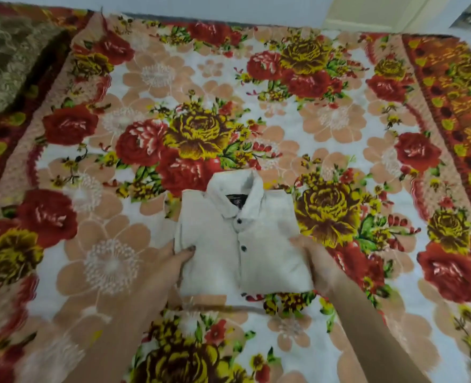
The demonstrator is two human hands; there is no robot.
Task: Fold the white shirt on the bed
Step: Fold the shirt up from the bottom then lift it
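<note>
The white shirt lies folded into a compact rectangle near the middle of the bed, collar toward the far side, dark buttons running down its front. My left hand grips its left edge, thumb on top and fingers tucked under the fabric. My right hand holds the right edge the same way, thumb over the cloth. The fingers of both hands are hidden beneath the shirt.
A floral blanket in red, yellow and peach covers the bed. A dark lacy cushion sits at the far left corner. A pale wall and door frame stand beyond the bed's far edge.
</note>
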